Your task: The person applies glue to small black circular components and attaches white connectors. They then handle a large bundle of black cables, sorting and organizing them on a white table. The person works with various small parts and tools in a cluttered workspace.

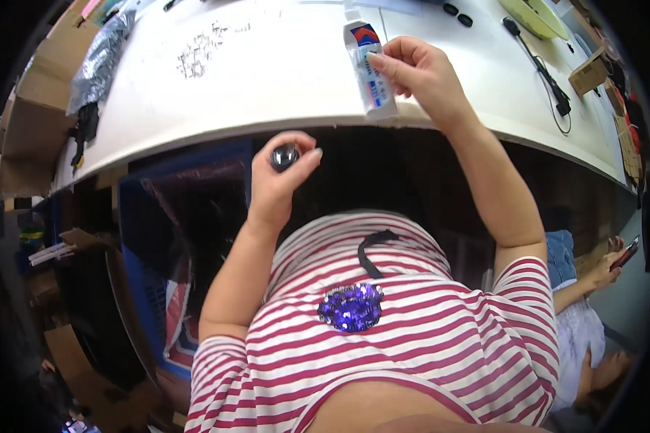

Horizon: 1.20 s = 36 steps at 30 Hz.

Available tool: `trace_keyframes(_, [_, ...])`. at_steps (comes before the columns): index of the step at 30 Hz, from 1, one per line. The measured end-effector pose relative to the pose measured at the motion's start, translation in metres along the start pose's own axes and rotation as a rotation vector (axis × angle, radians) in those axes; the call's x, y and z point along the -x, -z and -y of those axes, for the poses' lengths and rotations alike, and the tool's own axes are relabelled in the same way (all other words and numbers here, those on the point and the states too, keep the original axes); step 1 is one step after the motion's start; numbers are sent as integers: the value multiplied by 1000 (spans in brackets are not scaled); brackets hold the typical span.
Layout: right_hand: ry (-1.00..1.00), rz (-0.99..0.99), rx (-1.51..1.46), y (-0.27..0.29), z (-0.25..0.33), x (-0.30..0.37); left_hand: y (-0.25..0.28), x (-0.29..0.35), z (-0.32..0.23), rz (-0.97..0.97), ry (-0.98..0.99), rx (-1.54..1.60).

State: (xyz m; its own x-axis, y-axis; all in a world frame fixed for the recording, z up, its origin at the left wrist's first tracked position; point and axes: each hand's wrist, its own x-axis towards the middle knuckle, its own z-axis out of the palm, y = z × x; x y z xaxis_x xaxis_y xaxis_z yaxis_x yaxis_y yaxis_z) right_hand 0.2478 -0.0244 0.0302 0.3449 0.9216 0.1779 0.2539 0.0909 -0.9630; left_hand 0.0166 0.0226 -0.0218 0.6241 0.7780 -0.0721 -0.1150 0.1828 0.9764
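Observation:
In front of the table's near edge, my left hand point(278, 177) is closed around a dark, shiny round-ended object point(284, 156); the rest of it is hidden in my fist. My right hand point(422, 76) pinches the side of a white squeeze bottle point(369, 79) with a narrow nozzle and a red and blue label. The bottle is upright in the picture, over the near edge of the white table point(282, 90). Its nozzle tip runs to the picture's upper edge.
Small metallic pieces point(202, 54) lie scattered on the table. A black cable point(545, 72), a yellow-green bowl point(538, 16) and two black oval parts point(458, 14) are at right. Cardboard boxes and a silver bag point(102, 58) stand left. A blue crate point(141, 238) is below. Another person point(581, 325) holds a phone.

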Motion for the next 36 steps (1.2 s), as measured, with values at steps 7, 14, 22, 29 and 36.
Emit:
trace_keyframes(7, [37, 70, -308, -48, 0, 66, -13, 10, -24, 120, 34, -89])
trace_keyframes(14, [-142, 210, -477, -59, -11, 84, -11, 26, -33, 161, 54, -149])
trace_keyframes(22, [-130, 135, -468, -65, -11, 88, -10, 33, -18, 156, 123, -249])
trace_keyframes(29, [-108, 221, -201, -76, -18, 92, -4, 23, -15, 51, -33, -113])
trace_keyframes(36, [94, 106, 140, -74, -15, 88, -2, 25, -12, 81, 84, -160])
